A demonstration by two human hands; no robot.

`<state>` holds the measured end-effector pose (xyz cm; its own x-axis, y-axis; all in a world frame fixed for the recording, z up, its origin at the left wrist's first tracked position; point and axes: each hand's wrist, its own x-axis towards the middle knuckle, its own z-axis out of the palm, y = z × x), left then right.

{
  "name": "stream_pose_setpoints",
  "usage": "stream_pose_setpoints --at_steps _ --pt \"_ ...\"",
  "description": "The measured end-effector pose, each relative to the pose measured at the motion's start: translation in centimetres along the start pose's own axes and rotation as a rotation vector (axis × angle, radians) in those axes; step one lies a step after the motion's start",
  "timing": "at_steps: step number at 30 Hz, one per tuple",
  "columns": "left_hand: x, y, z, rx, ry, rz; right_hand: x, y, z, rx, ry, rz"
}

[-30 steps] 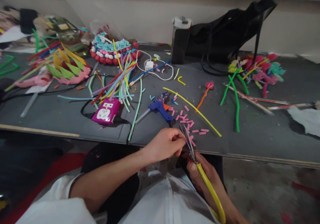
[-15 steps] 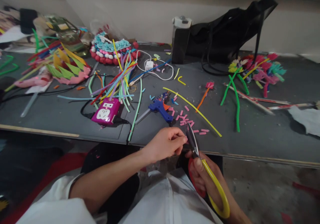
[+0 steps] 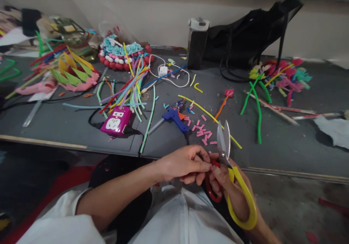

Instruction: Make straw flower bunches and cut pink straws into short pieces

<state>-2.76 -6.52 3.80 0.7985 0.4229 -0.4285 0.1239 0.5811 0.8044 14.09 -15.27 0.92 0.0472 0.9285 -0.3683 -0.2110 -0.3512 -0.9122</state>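
My right hand [image 3: 227, 184] grips scissors [image 3: 226, 156] with one yellow and one red handle, blades nearly closed and pointing up and away over the table's front edge. My left hand [image 3: 185, 162] is pinched closed just left of the scissors, fingertips meeting the right hand's fingers; what it pinches is too small to name. Several short pink cut pieces [image 3: 203, 131] lie on the grey table [image 3: 272, 146] just beyond both hands. A blue glue gun [image 3: 174, 117] rests to their left.
A pink power strip [image 3: 116, 120] with a black cord lies left of the glue gun, under a fan of coloured strips [image 3: 131, 87]. A long yellow strip [image 3: 209, 118], green stems [image 3: 257, 106], pipe-cleaner flowers [image 3: 283, 75], a black bag [image 3: 251, 33] and a bottle [image 3: 196, 42] stand further back.
The scissors swung up and to the right, away from the left hand's fingertips, and their blades closed. My left hand dropped slightly toward me and met the right hand's fingers.
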Motion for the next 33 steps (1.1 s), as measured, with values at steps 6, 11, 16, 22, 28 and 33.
stream_pose_setpoints --at_steps 6,11,16,22,28,33 --pt "0.3 -0.6 -0.1 -0.024 -0.06 -0.057 0.0 0.1 0.4 0.057 -0.009 -0.001" --pt "0.5 -1.0 0.0 -0.076 -0.097 -0.09 0.2 0.2 0.5 0.127 -0.048 -0.016" --pt "0.6 -1.3 -0.1 -0.126 -0.119 -0.077 0.3 0.7 0.4 0.152 -0.049 -0.04" --pt "0.7 -1.2 -0.3 -0.205 -0.165 -0.079 0.4 0.9 0.3 0.156 -0.023 -0.037" --pt "0.6 -1.0 -0.4 -0.19 -0.167 -0.107 0.2 1.1 0.3 0.114 0.008 -0.007" --pt "0.2 0.0 -0.6 -0.073 -0.102 -0.118 0.0 0.6 0.4 -0.006 0.056 -0.019"
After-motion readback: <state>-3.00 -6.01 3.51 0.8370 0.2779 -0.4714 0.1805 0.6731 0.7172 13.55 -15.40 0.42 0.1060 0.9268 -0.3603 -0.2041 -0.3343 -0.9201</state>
